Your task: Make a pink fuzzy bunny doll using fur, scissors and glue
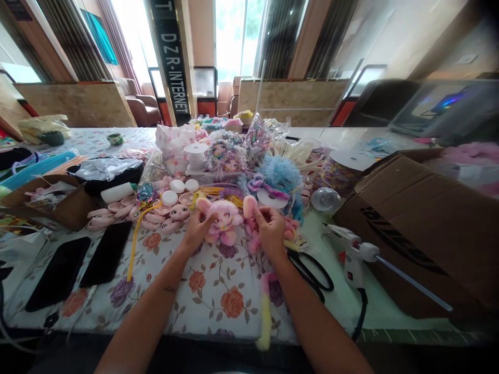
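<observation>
A pink fluffy doll (pixel 225 214) with a small face sits upright in front of me, one fuzzy ear standing on its left side. My left hand (pixel 199 228) is closed round that side of the doll, thumb against its fur. Between the thumb and fingers of my right hand (pixel 272 227) is a loose pink and yellow fuzzy ear (pixel 250 206), held apart from the doll. Under the right hand lie more pink fuzzy pieces (pixel 254 240), partly hidden by it. A pink and yellow fuzzy strip (pixel 265 311) hangs toward the table's front edge.
Black-handled scissors (pixel 317 272) and a glue gun (pixel 353 254) lie to the right, beside a cardboard box (pixel 413 223). Two phones (pixel 58 272) rest at left. Doll faces (pixel 180 212), white lids (pixel 169 198) and blue fluffy material (pixel 278 174) crowd the middle.
</observation>
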A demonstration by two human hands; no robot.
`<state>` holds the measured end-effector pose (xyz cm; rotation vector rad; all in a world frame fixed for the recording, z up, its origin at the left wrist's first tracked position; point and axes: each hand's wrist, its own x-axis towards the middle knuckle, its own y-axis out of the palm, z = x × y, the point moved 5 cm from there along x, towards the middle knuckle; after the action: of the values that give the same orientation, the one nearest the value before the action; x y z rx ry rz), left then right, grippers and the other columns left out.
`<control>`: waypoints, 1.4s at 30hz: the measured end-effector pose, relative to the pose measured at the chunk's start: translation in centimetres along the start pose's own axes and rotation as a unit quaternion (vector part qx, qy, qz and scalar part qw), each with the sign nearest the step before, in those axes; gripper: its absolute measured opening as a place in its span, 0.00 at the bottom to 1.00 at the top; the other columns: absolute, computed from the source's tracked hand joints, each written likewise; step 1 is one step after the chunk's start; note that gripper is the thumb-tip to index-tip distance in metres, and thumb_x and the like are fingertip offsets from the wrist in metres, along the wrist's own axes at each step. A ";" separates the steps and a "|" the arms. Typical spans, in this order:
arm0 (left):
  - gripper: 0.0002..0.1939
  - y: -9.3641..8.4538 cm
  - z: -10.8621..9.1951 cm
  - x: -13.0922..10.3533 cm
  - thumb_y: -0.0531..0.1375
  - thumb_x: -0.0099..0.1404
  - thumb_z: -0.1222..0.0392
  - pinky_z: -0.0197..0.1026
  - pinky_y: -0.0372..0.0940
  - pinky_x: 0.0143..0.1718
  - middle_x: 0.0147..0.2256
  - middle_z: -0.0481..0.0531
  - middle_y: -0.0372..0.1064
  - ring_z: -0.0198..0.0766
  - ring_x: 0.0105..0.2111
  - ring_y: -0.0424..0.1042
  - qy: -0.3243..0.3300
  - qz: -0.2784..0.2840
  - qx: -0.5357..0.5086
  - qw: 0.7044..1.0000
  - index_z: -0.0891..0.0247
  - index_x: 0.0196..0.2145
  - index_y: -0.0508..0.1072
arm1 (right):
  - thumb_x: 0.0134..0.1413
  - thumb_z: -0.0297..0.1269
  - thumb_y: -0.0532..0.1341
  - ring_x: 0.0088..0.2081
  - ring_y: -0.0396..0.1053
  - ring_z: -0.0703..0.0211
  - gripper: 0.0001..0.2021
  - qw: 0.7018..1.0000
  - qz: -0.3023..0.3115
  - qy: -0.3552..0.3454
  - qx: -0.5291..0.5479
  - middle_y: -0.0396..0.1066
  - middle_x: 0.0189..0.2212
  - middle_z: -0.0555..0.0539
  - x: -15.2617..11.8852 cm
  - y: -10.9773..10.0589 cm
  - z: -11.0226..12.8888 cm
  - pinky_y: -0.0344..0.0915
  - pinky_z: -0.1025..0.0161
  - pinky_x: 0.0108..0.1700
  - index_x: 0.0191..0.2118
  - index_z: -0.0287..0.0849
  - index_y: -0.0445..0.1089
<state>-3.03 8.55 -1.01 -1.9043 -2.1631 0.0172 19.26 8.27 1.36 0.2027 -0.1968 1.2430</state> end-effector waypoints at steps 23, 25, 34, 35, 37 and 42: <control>0.29 2.3 -1.5 0.3 0.68 0.49 0.49 0.45 0.67 0.42 0.41 0.56 0.73 0.49 0.43 0.72 -0.050 0.134 -0.015 0.990 0.67 0.46 0.70 | 0.39 0.42 0.70 0.26 0.66 0.65 0.14 0.975 0.084 0.083 0.188 0.70 0.25 0.53 1.3 2.5 -0.6 0.65 0.66 0.29 0.31 0.42 0.70; 0.29 2.2 -1.4 0.1 0.68 0.48 0.49 0.44 0.67 0.41 0.41 0.56 0.73 0.48 0.41 0.72 -0.049 0.136 -0.009 0.989 0.67 0.45 0.70 | 0.38 0.41 0.71 0.24 0.63 0.66 0.13 0.976 0.113 0.084 0.168 0.69 0.23 0.53 1.2 2.9 -0.8 0.62 0.67 0.27 0.29 0.41 0.71; 0.28 2.1 -0.8 -0.6 0.68 0.49 0.47 0.42 0.65 0.39 0.38 0.54 0.72 0.45 0.38 0.71 -0.042 0.138 -0.011 0.989 0.66 0.44 0.72 | 0.40 0.45 0.69 0.25 0.61 0.64 0.13 0.975 0.186 0.076 0.095 0.69 0.23 0.53 0.7 3.1 -0.3 0.58 0.66 0.29 0.28 0.40 0.72; 0.28 2.1 -0.7 -0.6 0.67 0.49 0.47 0.42 0.65 0.40 0.39 0.55 0.72 0.46 0.38 0.71 -0.043 0.136 -0.013 0.990 0.66 0.44 0.71 | 0.41 0.46 0.68 0.25 0.60 0.65 0.14 0.975 0.189 0.074 0.090 0.67 0.23 0.53 0.6 3.2 -0.2 0.57 0.66 0.28 0.28 0.40 0.72; 0.29 2.1 -0.4 -0.7 0.67 0.49 0.46 0.43 0.66 0.41 0.40 0.56 0.72 0.47 0.40 0.71 -0.047 0.134 -0.018 0.990 0.67 0.45 0.71 | 0.42 0.47 0.68 0.24 0.57 0.66 0.14 0.975 0.193 0.072 0.081 0.65 0.21 0.54 0.5 3.3 -0.1 0.54 0.67 0.27 0.27 0.40 0.72; 0.33 2.2 -0.1 -0.7 0.67 0.49 0.44 0.45 0.66 0.43 0.43 0.58 0.72 0.49 0.43 0.70 -0.055 0.135 -0.032 0.989 0.67 0.47 0.69 | 0.42 0.48 0.69 0.22 0.51 0.69 0.17 0.976 0.191 0.076 0.076 0.57 0.18 0.56 0.3 3.7 -0.1 0.49 0.67 0.24 0.21 0.40 0.66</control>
<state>-0.82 8.20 -1.46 -2.2689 -1.9749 0.1073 15.85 9.72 1.48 0.2070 -0.0059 1.6515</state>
